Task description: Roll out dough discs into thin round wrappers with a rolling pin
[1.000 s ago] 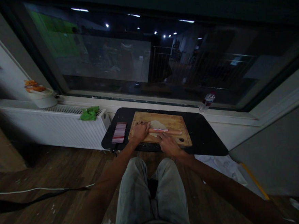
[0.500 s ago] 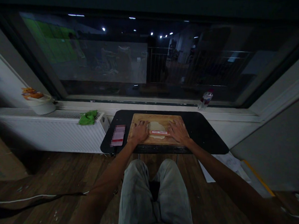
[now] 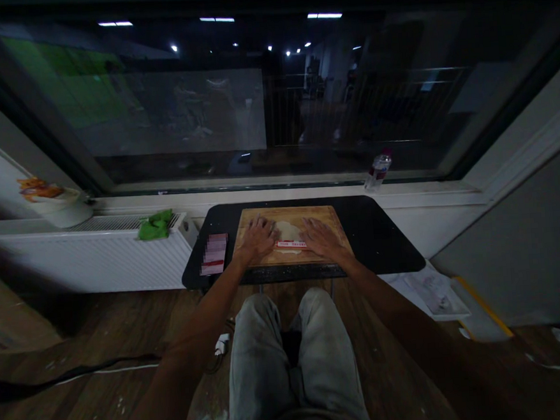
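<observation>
A wooden board point(image 3: 331, 214) lies on a small black table. On it is a flat, pale round of dough point(image 3: 286, 230). Across the dough's near part rests a rolling pin point(image 3: 291, 244) with a red and white label, its ends hidden under my hands. My left hand point(image 3: 259, 238) presses palm-down over the left end, fingers stretched forward and spread. Over the right end lies my right hand point(image 3: 323, 238), likewise flat with its fingers extended. A strip of dough shows on the near side of the pin.
On the table's left is a pinkish, blurred-out packet or sheet point(image 3: 215, 254). A water bottle point(image 3: 377, 170) stands on the windowsill. A green cloth point(image 3: 155, 225) and a white tub point(image 3: 64, 209) sit over the radiator. Papers point(image 3: 429, 292) lie low at right.
The head view has shifted slightly. My hands and the rolling pin have moved a little toward me over the dough, so more dough shows beyond the pin.
</observation>
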### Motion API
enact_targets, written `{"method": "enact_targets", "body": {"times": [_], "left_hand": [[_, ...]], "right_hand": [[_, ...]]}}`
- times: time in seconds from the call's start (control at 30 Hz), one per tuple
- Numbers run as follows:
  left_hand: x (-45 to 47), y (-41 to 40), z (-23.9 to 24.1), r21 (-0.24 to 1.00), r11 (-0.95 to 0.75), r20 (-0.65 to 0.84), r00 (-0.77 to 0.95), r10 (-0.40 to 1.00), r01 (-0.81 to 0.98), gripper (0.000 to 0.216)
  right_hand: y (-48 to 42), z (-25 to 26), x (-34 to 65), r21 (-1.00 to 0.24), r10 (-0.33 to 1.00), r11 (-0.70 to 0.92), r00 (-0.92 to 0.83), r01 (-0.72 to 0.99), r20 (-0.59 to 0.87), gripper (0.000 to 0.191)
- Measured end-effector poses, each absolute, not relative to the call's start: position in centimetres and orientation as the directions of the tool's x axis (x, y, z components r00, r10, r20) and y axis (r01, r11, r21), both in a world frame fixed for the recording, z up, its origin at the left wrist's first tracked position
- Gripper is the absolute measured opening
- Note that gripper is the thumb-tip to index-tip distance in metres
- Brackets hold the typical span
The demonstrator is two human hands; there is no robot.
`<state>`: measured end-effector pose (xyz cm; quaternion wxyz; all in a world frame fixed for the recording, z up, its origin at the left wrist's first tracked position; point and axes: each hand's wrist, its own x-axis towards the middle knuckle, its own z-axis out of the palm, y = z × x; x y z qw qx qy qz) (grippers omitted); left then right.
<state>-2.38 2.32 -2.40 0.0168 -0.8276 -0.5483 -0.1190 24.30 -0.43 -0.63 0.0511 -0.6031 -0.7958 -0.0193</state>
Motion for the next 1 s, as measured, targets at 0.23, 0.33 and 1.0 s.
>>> {"method": "enact_targets", "body": {"times": [0.23, 0.33, 1.0], "left_hand": [[-2.7, 2.0, -2.7, 0.088, -0.393, 0.157, 0.377, 0.913, 0.915, 0.054], [-2.7, 1.3, -2.6, 0.089, -0.383, 0.171, 0.365, 0.915, 0.919, 0.056], [-3.0, -1.4, -2.3, 0.032, -0.389, 0.178, 0.378, 0.908, 0.921, 0.055]], "right_hand": [[-2.5, -0.4, 23.4, -0.038, 0.966, 0.217, -0.209, 0.975, 0.151, 0.065], [-3.0, -0.2, 23.1, -0.023, 0.963, 0.216, -0.209, 0.976, 0.169, 0.063], [-7.1, -0.1, 22.0, -0.008, 0.949, 0.211, -0.202, 0.977, 0.243, 0.051]]}}
